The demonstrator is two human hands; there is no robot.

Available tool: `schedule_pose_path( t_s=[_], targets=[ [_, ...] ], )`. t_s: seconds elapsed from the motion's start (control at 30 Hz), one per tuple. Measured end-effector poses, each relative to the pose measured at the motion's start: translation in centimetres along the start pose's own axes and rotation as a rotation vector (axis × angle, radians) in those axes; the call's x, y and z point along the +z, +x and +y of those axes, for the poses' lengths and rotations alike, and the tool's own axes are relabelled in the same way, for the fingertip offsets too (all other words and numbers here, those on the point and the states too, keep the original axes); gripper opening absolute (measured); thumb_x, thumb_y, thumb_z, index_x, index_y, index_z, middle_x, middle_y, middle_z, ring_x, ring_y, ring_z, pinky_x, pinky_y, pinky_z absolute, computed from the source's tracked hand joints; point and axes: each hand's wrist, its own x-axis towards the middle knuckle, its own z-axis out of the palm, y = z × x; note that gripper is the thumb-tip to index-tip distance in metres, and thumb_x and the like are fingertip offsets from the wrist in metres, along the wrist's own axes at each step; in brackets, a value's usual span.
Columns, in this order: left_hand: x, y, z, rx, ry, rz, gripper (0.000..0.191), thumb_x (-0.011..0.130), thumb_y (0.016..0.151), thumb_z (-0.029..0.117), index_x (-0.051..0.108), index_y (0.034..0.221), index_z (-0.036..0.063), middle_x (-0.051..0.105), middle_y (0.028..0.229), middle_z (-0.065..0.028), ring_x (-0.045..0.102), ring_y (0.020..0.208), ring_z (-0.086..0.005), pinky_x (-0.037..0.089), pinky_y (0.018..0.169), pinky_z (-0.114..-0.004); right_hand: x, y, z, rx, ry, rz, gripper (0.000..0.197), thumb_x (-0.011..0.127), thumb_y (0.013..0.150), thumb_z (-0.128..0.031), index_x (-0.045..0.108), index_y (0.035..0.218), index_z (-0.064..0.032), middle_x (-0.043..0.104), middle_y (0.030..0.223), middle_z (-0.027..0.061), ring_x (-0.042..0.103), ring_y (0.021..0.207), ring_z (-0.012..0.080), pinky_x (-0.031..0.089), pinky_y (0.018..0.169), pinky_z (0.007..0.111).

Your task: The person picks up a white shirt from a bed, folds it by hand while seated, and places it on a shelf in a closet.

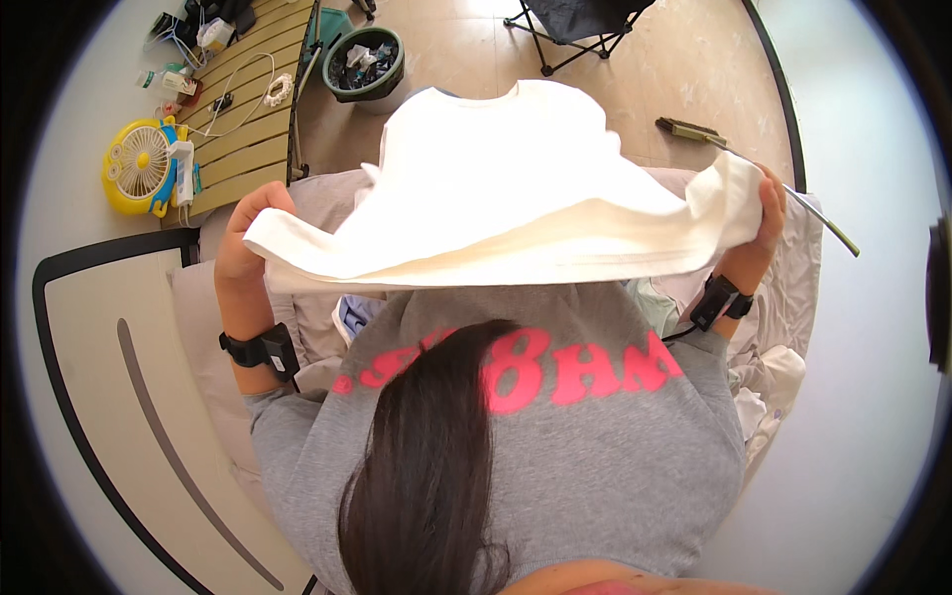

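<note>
A white top is stretched between my two hands above a bed. Its neckline lies on the far side, and a long straight edge runs across nearest my body. At its left end, my left hand grips the bunched cloth. The opposite end is held in my right hand, with fabric folded up against the fingers. Most of the cloth is overexposed, so its surface detail is lost. Below it, the light bedding is partly hidden by the garment and my grey sweatshirt.
Left, a slatted table bears a yellow fan, cables and small items. Beyond the bed stand a lined waste bin and a folding chair. A broom lies right. A blue-and-white cloth is partly covered.
</note>
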Motion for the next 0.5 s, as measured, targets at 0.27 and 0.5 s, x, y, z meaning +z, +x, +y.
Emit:
schedule_pose_path(
  t_s=[0.27, 0.5],
  targets=[
    [-0.2, 3.3, -5.6, -0.241, -0.136, 0.115, 0.010, 0.050, 0.084, 0.015, 0.048, 0.086, 0.0065, 0.051, 0.073, 0.0039, 0.047, 0.064, -0.0007, 0.039, 0.057, -0.016, -1.6, 2.9, 5.8, 0.292, -0.049, -0.286, 0.023, 0.046, 0.086, -0.017, 0.054, 0.099, -0.0003, 0.059, 0.087, 0.0031, 0.054, 0.075, 0.0072, 0.042, 0.067, 0.019],
    [-2.2, 5.1, -11.4, -0.283, -0.255, 0.219, 0.011, 0.048, 0.084, 0.015, 0.052, 0.091, 0.0077, 0.053, 0.076, 0.0030, 0.049, 0.067, -0.0038, 0.039, 0.060, -0.019, -2.2, 2.8, 10.3, 0.379, 0.016, -0.084, 0.019, 0.044, 0.086, -0.016, 0.054, 0.093, -0.0012, 0.058, 0.084, 0.0025, 0.053, 0.076, 0.0069, 0.041, 0.066, 0.018]
  ],
)
